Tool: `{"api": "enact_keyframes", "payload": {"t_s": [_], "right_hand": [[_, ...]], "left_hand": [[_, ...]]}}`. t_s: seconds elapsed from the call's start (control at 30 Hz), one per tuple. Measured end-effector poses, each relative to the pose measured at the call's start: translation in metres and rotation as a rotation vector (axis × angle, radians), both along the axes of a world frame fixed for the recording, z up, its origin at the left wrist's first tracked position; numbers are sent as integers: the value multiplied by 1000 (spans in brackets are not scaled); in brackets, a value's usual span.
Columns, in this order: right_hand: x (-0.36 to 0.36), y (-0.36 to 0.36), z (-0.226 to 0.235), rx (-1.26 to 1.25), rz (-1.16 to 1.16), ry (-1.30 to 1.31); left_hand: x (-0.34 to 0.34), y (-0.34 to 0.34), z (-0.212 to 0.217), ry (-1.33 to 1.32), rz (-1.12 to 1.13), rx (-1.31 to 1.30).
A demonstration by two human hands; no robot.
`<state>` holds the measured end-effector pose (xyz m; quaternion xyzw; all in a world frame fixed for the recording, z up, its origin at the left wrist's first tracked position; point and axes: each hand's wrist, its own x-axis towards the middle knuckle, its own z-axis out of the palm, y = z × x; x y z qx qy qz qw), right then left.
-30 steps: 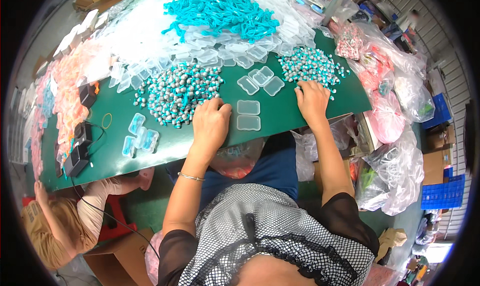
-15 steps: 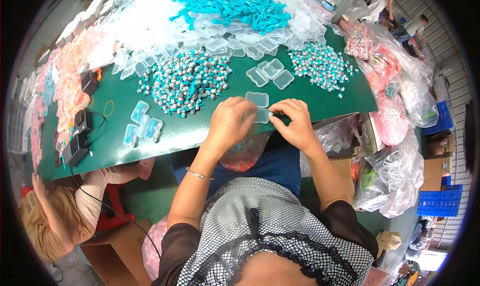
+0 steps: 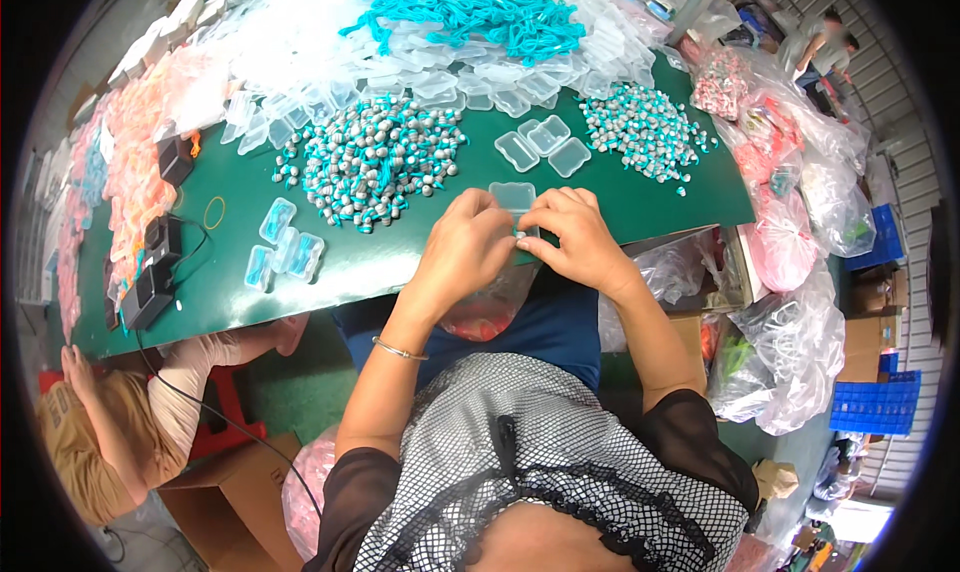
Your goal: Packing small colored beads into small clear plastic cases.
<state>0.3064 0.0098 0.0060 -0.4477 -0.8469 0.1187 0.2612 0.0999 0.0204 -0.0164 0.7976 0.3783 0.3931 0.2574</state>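
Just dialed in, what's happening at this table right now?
A person seated at a green table has both hands together at its near edge. The left hand and right hand pinch a small clear plastic case between them. Two heaps of small grey and teal pieces lie beyond: a large pile to the left, a smaller pile to the right. Three empty clear cases sit between the piles, and filled cases lie further left.

Bright, even light; fisheye bends dark-vignetted edges
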Motion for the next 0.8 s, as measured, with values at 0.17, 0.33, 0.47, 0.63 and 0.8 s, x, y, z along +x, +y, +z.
{"api": "enact_keyframes", "payload": {"t_s": [0.17, 0.33, 0.47, 0.63, 0.8], "right_hand": [[2, 4, -4, -15, 9, 14], [5, 7, 3, -64, 46, -14], [6, 16, 14, -66, 59, 17], [2, 16, 9, -75, 106, -100], [1, 10, 13, 20, 40, -84]], "left_hand": [[-3, 0, 2, 33, 9, 48], [-2, 1, 0, 85, 18, 56], [-4, 0, -2, 75, 27, 50], [-5, 1, -5, 54, 25, 46], [-5, 1, -4, 53, 16, 47]]}}
